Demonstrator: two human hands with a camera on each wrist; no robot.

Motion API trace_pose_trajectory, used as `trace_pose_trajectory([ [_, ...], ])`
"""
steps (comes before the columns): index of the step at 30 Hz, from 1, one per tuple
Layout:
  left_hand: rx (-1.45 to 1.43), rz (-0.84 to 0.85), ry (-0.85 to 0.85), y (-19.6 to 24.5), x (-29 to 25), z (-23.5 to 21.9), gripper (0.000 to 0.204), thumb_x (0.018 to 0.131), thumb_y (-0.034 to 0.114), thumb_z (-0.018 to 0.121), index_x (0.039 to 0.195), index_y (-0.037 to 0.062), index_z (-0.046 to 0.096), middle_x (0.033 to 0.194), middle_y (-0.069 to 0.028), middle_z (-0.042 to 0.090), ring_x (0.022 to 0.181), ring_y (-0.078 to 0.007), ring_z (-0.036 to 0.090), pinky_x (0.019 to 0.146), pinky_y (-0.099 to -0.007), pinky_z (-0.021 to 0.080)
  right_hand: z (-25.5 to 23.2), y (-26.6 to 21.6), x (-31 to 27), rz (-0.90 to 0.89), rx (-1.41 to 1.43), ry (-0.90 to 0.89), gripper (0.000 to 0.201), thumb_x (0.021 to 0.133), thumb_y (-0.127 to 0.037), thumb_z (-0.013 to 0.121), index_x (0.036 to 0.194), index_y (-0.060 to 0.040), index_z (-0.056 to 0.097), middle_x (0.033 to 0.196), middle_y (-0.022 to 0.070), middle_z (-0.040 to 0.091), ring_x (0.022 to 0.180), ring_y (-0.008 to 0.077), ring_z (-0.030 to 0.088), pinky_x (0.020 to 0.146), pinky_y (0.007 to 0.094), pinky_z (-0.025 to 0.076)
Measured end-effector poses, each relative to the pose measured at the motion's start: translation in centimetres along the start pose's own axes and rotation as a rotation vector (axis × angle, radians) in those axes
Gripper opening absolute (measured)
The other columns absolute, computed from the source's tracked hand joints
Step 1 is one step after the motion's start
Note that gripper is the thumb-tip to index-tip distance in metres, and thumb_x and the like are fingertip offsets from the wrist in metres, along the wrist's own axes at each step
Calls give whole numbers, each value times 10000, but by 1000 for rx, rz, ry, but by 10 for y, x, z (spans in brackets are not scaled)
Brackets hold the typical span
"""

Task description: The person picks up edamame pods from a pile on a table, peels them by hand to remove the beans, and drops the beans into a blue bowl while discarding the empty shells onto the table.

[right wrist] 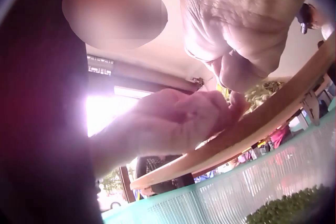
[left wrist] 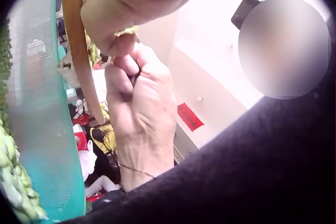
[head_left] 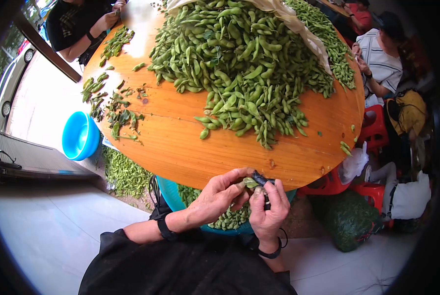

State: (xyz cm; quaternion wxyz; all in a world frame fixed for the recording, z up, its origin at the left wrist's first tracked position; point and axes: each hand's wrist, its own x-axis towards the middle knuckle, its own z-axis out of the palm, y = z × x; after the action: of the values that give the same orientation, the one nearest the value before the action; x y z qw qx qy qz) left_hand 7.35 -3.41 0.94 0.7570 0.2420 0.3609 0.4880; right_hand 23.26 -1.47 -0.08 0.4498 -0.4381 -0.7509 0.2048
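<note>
A green soybean pod point(head_left: 251, 182) is held between both hands, just off the near edge of the round table. My left hand point(head_left: 219, 197) pinches it from the left with thumb and fingers. From the right, my right hand point(head_left: 270, 211) grips the pod's other side, fingers curled and a black wrap point(head_left: 260, 178) around one finger. Both wrist views show the hands meeting fingertip to fingertip, with the pod mostly hidden. Beneath them stands a teal basket point(head_left: 166, 192) holding shelled beans point(head_left: 232, 219). A large heap of soybean pods point(head_left: 229, 59) covers the table's far half.
The wooden table point(head_left: 180, 147) has leaf scraps point(head_left: 124, 117) on its left. A blue basin point(head_left: 80, 135) and pods on the floor point(head_left: 124, 169) lie at left. Red stools point(head_left: 374, 127) and a dark green net sack point(head_left: 348, 221) stand at right. Other people sit around the table.
</note>
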Motion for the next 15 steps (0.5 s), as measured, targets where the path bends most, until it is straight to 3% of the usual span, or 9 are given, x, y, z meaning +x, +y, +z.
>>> trace_pose_trajectory([
  [1, 110, -43, -19, 5, -2, 0, 370, 1052, 103, 398, 1395, -32, 426, 962, -24, 596, 703, -77, 484, 619, -217, 439, -7, 3, -4, 124, 66, -16, 162, 837, 26, 613, 993, 67, 623, 835, 161, 569, 681, 297, 622, 568, 352, 502],
  [2, 122, -7, -88, 2, -5, -4, 333, 1036, 88, 440, 1345, -25, 488, 971, -34, 636, 732, -90, 535, 651, -242, 478, -13, 4, -6, 249, 133, -34, 153, 846, 27, 608, 992, 73, 619, 841, 148, 574, 662, 257, 627, 553, 334, 496],
  [4, 586, 77, -341, 6, -10, -13, 271, 990, 62, 528, 1248, -5, 581, 944, -57, 679, 786, -134, 629, 696, -300, 522, -40, 2, -2, 415, 358, 14, 120, 861, 34, 607, 963, 97, 603, 820, 87, 567, 603, 119, 591, 512, 264, 466],
  [5, 762, 238, -451, 8, -13, -18, 204, 932, 28, 597, 1129, 11, 648, 914, -117, 697, 855, -237, 693, 735, -359, 547, -66, 3, 4, 417, 235, -71, 113, 833, 52, 616, 936, 95, 600, 787, 93, 555, 606, 135, 592, 509, 273, 460],
  [6, 769, 241, -439, 18, -17, -20, 204, 932, 28, 597, 1129, 11, 648, 914, -117, 697, 855, -237, 693, 735, -359, 547, -96, 12, 7, 339, 46, -234, 135, 791, 60, 621, 921, 88, 596, 752, 113, 529, 595, 194, 598, 528, 300, 460],
  [8, 967, 399, -340, 43, -20, -20, 185, 896, 10, 623, 1077, 7, 661, 929, -153, 694, 888, -333, 681, 735, -386, 551, -144, 14, 11, 414, -211, -442, 192, 756, 31, 598, 941, 83, 608, 765, 196, 580, 639, 342, 599, 599, 368, 476],
  [10, 1269, 563, 89, 52, -12, -33, 248, 841, 25, 664, 1086, 24, 628, 861, -153, 625, 810, -355, 641, 715, -422, 531, -166, 25, 0, 501, -393, -353, 280, 778, 37, 579, 1050, 88, 623, 780, 211, 614, 672, 358, 622, 646, 398, 497],
  [12, 1455, 681, 506, 56, 3, -45, 246, 829, 50, 666, 1067, 35, 608, 912, -152, 575, 863, -343, 606, 726, -423, 520, -169, 32, -4, 497, -398, -260, 274, 797, 40, 565, 1060, 91, 621, 791, 212, 616, 685, 350, 626, 650, 391, 494],
  [15, 1597, 789, 671, 54, 22, -63, 242, 802, 40, 699, 1031, 18, 623, 868, -135, 593, 766, -327, 632, 663, -407, 514, -142, 28, 5, 465, -310, -201, 260, 811, 46, 555, 1059, 85, 624, 806, 204, 620, 700, 337, 632, 652, 383, 494],
])
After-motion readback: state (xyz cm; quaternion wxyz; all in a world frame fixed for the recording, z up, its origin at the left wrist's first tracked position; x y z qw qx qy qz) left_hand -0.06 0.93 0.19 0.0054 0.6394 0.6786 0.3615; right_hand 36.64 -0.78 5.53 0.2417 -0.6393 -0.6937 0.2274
